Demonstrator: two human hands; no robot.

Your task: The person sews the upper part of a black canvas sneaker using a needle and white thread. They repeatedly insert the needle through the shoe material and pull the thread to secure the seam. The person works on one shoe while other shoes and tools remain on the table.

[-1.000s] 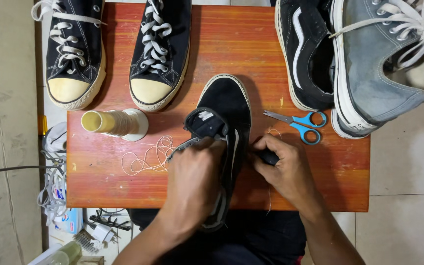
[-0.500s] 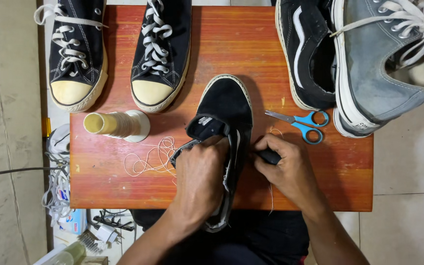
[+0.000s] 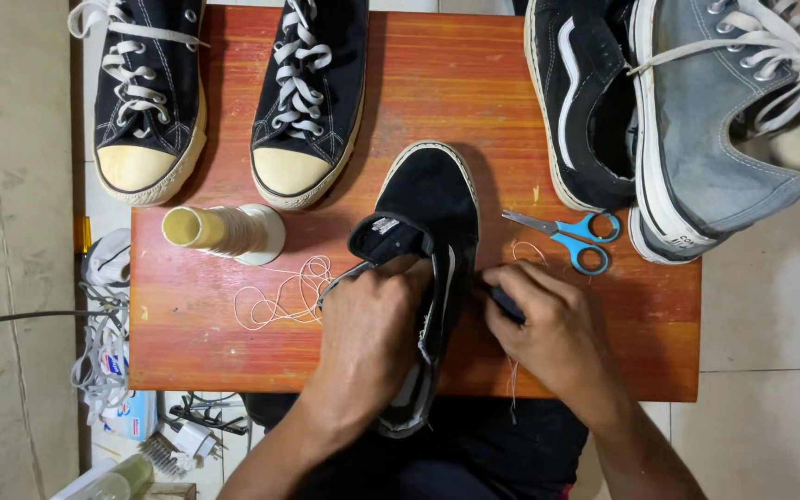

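Note:
A black low sneaker (image 3: 430, 199) lies toe-away on the reddish wooden table (image 3: 474, 83), its tongue folded out. My left hand (image 3: 369, 335) is tucked into the shoe's opening and grips its side. Against the shoe's right side, my right hand (image 3: 548, 331) is closed around a dark-handled tool (image 3: 504, 302), whose tip is hidden. A thin thread hangs from under the right hand over the table's near edge. Loose pale thread (image 3: 280, 294) lies in loops just left of the left hand.
A cone spool of pale thread (image 3: 224, 231) lies on its side at the left. Blue-handled scissors (image 3: 567, 231) lie right of the shoe. Two black high-tops (image 3: 224, 83) stand at the back left, a black sneaker (image 3: 581, 102) and a grey one (image 3: 724, 130) at the back right. Clutter lies on the floor at the left.
Both hands have stayed on the shoe with only slight shifts; the view has drifted a little.

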